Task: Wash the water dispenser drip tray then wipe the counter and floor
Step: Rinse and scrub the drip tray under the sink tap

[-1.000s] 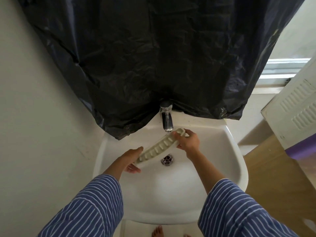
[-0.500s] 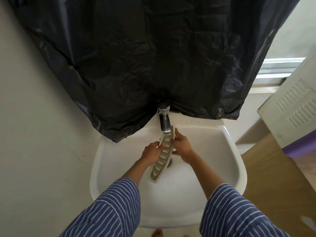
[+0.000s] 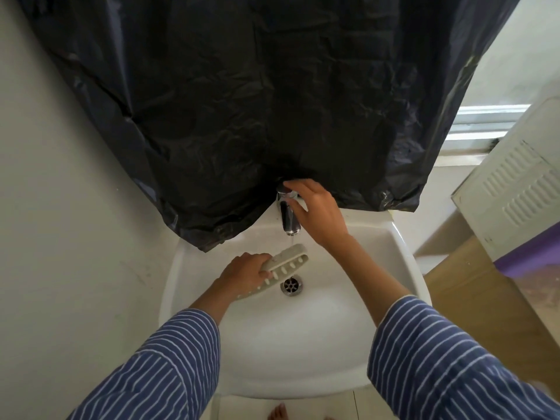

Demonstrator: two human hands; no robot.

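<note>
While my left hand (image 3: 242,269) grips the slotted drip tray (image 3: 280,266) under the trickle at centre frame, my right hand (image 3: 315,212) curls around the chrome faucet (image 3: 289,216) handle, presumably adjusting flow.

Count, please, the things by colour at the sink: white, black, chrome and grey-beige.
White: 1, the sink
Black: 1, the plastic sheet
Chrome: 2, the tap and the drain
Grey-beige: 1, the drip tray
Total: 5
</note>
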